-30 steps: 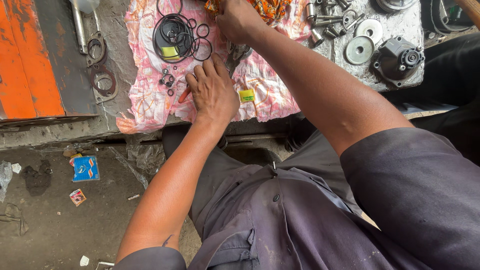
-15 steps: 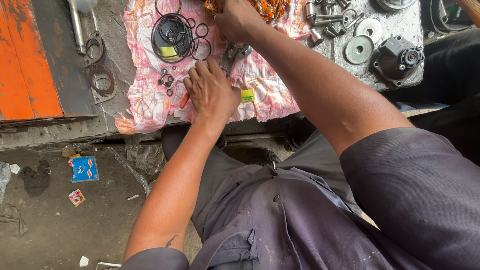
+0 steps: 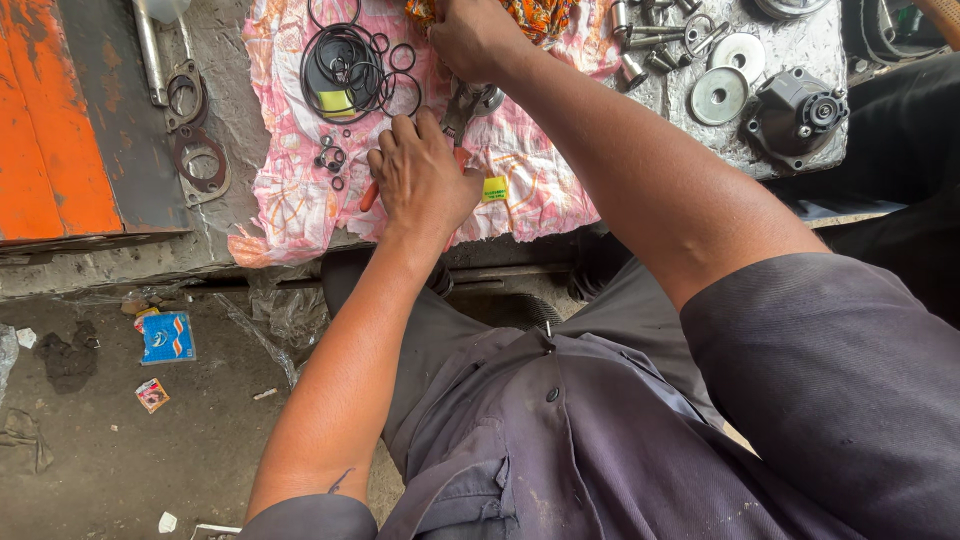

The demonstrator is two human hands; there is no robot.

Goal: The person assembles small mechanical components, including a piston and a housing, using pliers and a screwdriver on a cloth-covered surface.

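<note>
My left hand (image 3: 422,175) lies flat, hiding most of an orange-handled tool (image 3: 371,194) on the pink patterned cloth (image 3: 290,190); my right hand (image 3: 478,38) grips something I cannot make out.

Metal pliers (image 3: 462,108), red-handled, flat on pink cloth (image 3: 290,190)

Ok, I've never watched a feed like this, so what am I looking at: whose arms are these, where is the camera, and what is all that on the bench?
This is one view from a camera on a person's head, looking down over their lap. Both bare arms are theirs. The left hand lies flat on a pink patterned cloth, over an orange-handled tool. The right hand grips a metal part at the top edge; which part, I cannot tell. On the cloth lies a bundle of black rubber rings. To the right, on the grey bench, sit round steel discs and a dark cast housing.
</note>
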